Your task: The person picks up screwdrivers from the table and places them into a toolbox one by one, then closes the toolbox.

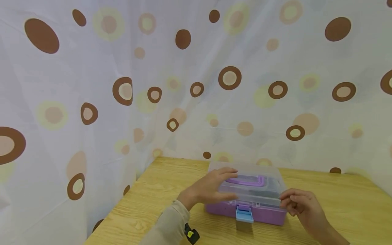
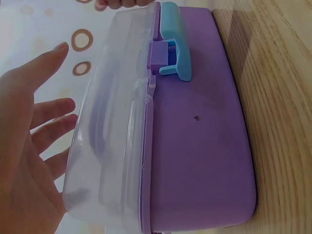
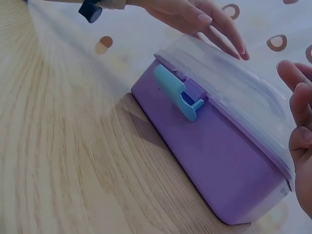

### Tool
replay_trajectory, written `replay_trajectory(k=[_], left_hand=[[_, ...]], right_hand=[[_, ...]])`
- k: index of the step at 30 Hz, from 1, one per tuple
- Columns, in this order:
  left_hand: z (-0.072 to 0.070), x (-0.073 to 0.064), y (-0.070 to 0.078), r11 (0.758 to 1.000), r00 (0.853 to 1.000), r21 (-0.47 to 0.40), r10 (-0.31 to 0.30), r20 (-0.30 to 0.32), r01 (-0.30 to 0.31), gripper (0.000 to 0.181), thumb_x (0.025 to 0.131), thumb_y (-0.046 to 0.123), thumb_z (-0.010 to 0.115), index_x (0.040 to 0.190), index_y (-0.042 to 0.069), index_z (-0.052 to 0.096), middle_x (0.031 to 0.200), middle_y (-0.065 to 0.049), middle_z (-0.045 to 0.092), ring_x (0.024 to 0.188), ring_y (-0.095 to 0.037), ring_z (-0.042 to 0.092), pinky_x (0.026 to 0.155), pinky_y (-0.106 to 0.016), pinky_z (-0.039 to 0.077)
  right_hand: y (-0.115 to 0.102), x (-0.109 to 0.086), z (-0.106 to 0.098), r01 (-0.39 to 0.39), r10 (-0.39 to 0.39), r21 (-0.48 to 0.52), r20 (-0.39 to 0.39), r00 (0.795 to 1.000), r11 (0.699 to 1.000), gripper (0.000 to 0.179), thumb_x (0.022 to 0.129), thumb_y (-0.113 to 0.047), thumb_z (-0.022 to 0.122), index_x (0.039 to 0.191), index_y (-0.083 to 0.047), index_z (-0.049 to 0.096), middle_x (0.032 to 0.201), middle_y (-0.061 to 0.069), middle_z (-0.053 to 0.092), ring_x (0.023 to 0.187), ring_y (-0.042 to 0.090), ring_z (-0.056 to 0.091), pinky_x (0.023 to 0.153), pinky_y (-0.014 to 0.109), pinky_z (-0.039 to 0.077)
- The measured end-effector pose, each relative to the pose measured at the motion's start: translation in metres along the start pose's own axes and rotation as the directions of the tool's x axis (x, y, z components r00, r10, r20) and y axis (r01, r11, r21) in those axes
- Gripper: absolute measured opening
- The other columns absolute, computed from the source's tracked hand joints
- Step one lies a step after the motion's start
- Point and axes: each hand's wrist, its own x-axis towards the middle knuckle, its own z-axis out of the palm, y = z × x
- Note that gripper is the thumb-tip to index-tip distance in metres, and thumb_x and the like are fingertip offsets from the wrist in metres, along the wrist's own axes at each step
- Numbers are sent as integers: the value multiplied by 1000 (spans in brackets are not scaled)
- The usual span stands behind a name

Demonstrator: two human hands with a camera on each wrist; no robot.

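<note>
A storage box (image 1: 266,216) with a purple base stands on the table, its clear lid (image 2: 109,126) down over it. On the front, the light-blue latch (image 1: 244,215) sticks outward, unfastened. A purple handle (image 1: 248,181) lies flat at the lid's top. My left hand (image 1: 211,187) reaches over the lid's left part with fingers extended and thumb apart, holding nothing. By the right front corner is my right hand (image 1: 301,206), its fingers loosely bent close to the lid edge; in the right wrist view that hand (image 3: 301,122) appears apart from the box.
The wooden table (image 1: 137,204) extends around the box. Behind and to the left hangs a white curtain (image 1: 153,68) with brown and pale circles. A black wrist strap piece (image 1: 192,234) shows beneath the left sleeve (image 1: 169,223).
</note>
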Motion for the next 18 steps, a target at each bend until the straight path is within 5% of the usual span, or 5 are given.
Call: replay_trajectory(k=[6, 11, 18], left_hand=[[4, 1, 5, 997, 1000, 71, -25, 17, 24, 67, 99, 55, 62, 152, 15, 52, 161, 2, 42, 149, -13, 30, 121, -50, 26], [7, 1, 7, 986, 996, 155, -71, 48, 63, 74, 97, 64, 59, 157, 22, 46, 163, 6, 38, 150, -15, 29, 121, -54, 23], [13, 1, 9, 940, 989, 339, -82, 120, 37, 91, 88, 79, 59, 162, 31, 36, 165, 9, 33, 152, -20, 26, 121, -57, 20]], right_hand=[[7, 1, 17, -60, 62, -33, 57, 996, 998, 63, 98, 14, 14, 115, 4, 73, 98, 7, 78, 71, 11, 67, 48, 40, 31], [17, -1, 27, -144, 152, -88, 91, 984, 986, 57, 99, 13, 22, 116, 1, 74, 99, 3, 77, 78, 5, 70, 49, 31, 46], [40, -7, 30, -213, 220, -54, 189, 957, 975, 58, 100, 15, 21, 122, -1, 73, 102, 1, 76, 80, 3, 66, 44, 36, 29]])
